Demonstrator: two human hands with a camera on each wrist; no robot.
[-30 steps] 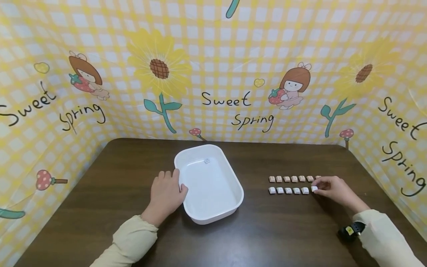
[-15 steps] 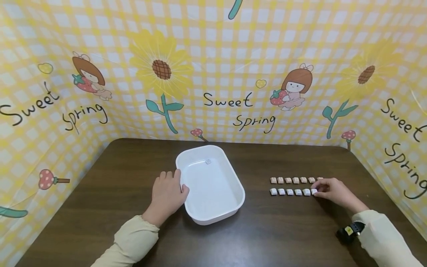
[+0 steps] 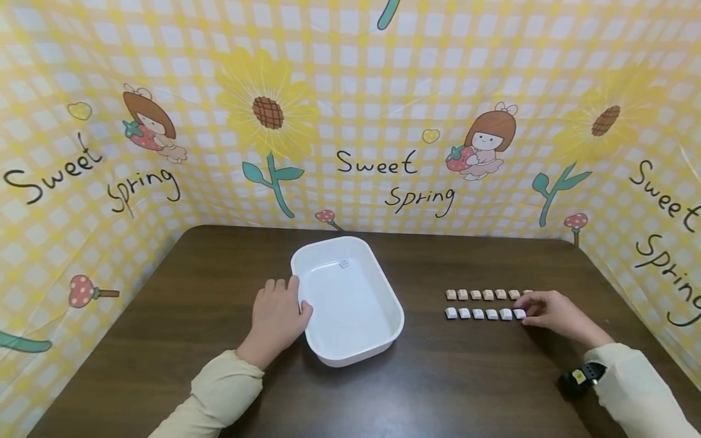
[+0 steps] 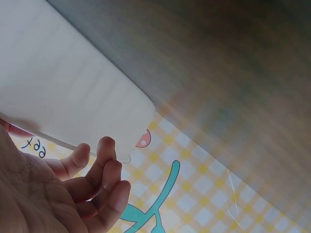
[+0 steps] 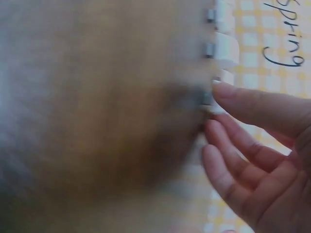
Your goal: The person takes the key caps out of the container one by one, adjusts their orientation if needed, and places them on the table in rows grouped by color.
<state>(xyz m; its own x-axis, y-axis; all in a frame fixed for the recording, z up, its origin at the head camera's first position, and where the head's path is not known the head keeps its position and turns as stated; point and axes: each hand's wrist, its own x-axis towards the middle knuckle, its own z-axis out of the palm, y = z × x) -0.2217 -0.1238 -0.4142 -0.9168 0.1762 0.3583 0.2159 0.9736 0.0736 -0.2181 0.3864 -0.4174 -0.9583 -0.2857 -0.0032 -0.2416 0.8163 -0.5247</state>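
My left hand (image 3: 280, 313) grips the left rim of a white plastic tub (image 3: 394, 316), thumb over the edge and fingers outside. In the left wrist view, the bent fingers (image 4: 104, 170) lie along the tub's rim. One small white keycap (image 3: 344, 263) lies at the far end inside the tub. To the right, my right hand (image 3: 553, 313) pinches the last white keycap (image 3: 519, 314) of the near row between thumb and forefinger. That row runs left through more white keycaps (image 3: 479, 314). Behind it stands a row of beige keycaps (image 3: 475, 295), its right end partly hidden by the hand.
Everything rests on a dark brown wooden table (image 3: 427, 389). A yellow checked cloth (image 3: 372, 109) with printed flowers rises along its back and both sides. A black device (image 3: 580, 378) is strapped at the right wrist.
The right hand has brought the white keycap slightly left and down to the end of the near row. The left hand keeps its hold on the tub; the whole view has drifted slightly.
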